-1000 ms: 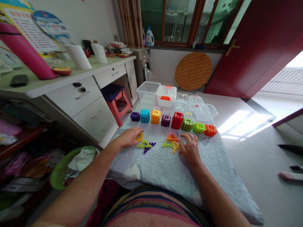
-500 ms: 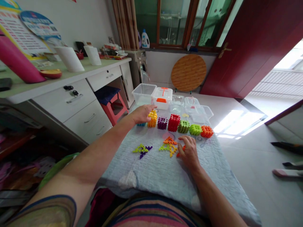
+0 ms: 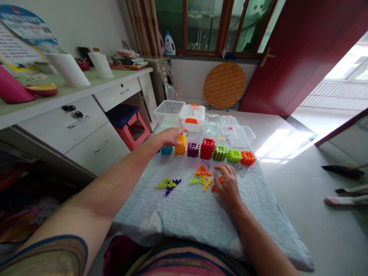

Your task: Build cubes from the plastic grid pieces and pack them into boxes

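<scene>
My left hand [image 3: 172,137] reaches over the far left of the table, its fingers at the top of a yellow block cube [image 3: 180,146]. A blue cube [image 3: 166,150] is just beneath that hand. Rightward in the row stand purple [image 3: 193,149], red [image 3: 207,148], olive green [image 3: 220,152], lime [image 3: 234,156] and orange [image 3: 248,157] cubes. My right hand [image 3: 227,181] rests with fingers apart and slightly curled beside a red-orange piece [image 3: 214,188]. Left of it lie orange [image 3: 203,171] and yellow [image 3: 207,183] triangles; lime [image 3: 166,183] and purple [image 3: 173,187] triangles overlap farther left.
Behind the row stand an open clear bin [image 3: 169,112], a lidded box with an orange latch [image 3: 192,117] and smaller clear containers [image 3: 211,124]. A desk [image 3: 115,82] and a red stool [image 3: 133,132] are at the left.
The view has shifted, so the scene sits a little farther left. More of the blue cube shows beneath my left hand. My right hand remains beside the red-orange piece.
</scene>
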`<action>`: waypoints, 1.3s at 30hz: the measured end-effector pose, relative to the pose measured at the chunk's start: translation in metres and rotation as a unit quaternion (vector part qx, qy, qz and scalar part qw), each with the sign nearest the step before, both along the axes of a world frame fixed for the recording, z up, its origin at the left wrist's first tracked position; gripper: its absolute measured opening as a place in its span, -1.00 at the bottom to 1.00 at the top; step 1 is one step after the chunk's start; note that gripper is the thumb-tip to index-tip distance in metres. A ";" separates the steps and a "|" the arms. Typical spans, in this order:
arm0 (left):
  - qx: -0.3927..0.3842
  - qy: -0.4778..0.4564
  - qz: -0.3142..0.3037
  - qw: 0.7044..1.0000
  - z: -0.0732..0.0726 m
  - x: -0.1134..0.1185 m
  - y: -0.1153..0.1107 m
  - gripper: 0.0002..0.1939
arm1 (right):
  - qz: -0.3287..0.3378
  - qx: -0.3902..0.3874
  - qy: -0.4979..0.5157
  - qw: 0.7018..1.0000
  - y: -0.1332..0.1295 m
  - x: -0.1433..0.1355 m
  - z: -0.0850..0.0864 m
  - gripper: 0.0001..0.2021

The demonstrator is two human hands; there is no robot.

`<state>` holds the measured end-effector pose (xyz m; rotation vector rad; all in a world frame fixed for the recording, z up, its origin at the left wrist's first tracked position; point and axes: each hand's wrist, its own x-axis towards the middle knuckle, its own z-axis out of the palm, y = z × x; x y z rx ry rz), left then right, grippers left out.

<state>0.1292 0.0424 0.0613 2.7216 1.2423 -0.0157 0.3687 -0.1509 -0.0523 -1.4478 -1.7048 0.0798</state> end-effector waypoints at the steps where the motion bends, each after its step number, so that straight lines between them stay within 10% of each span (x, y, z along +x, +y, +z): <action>1: 0.006 -0.003 -0.007 1.000 0.000 0.000 0.001 -0.28 | -0.002 0.001 0.002 1.000 0.000 0.001 0.000 -0.83; 8: 0.143 -0.133 -0.069 0.978 -0.003 0.008 -0.048 -0.49 | -0.044 0.001 0.054 0.998 0.003 0.013 0.005 -0.80; 16: 0.027 -0.096 -0.078 0.992 -0.068 0.047 -0.127 -0.71 | -0.088 -0.016 0.096 0.991 0.007 0.031 0.004 -0.76; 23: 0.028 -0.079 0.045 0.995 -0.088 0.055 -0.134 -0.83 | -0.036 -0.055 0.029 0.997 0.008 0.038 0.003 -0.84; 30: 0.015 -0.258 0.084 0.962 -0.085 0.044 -0.136 -0.88 | 0.096 -0.186 -0.142 0.967 -0.009 0.029 0.018 -0.81; 39: 0.018 -0.365 0.033 0.930 -0.087 0.042 -0.148 -0.90 | 0.145 -0.188 -0.172 0.956 -0.012 0.034 0.023 -0.70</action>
